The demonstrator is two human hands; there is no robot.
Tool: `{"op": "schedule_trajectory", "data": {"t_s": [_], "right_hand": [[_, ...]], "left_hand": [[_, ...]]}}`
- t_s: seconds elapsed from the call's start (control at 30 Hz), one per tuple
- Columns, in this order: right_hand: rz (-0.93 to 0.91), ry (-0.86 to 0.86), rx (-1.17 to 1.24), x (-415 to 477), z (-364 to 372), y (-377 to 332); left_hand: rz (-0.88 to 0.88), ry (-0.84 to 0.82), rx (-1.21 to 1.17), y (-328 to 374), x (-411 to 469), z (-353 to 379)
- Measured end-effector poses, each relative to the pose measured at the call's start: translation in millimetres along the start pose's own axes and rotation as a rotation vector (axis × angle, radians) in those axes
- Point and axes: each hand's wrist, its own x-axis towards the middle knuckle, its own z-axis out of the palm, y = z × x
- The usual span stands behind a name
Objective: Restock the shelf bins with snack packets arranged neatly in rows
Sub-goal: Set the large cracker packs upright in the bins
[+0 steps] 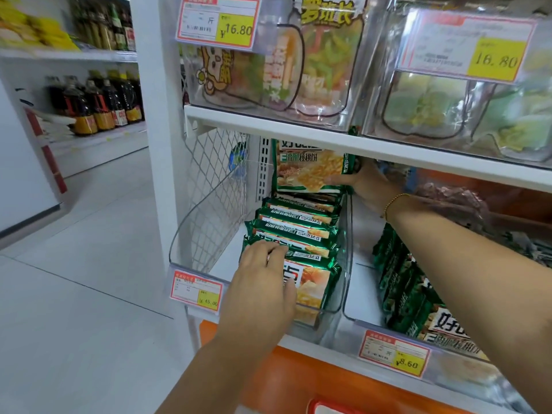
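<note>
A person's right hand [369,186] pinches an upright packet [307,170] by its edge, thumb in front, at the back of a clear bin [194,228], while the left hand [263,282] lies with bent fingers over the row of green snack packets [298,228] just beneath them, its grip unclear.

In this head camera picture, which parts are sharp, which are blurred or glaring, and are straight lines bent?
Head view: the green foil snack packets in the lower clear plastic bin are fairly sharp; the upper right price label is washed out and blurred; glare streaks the upper clear plastic bins; the white shelf edge slants, likely wide-angle distortion; light is even, shadows soft.
</note>
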Motion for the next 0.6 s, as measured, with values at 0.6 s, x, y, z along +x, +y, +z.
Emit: {"op": "schedule_trajectory", "data": {"t_s": [0.6], "right_hand": [[0.219,0.053,-0.280,-25.0,34.2,-9.9]], "left_hand": [[-0.263,-0.054,-0.314,-24.5,102.4,-30.8]]}}
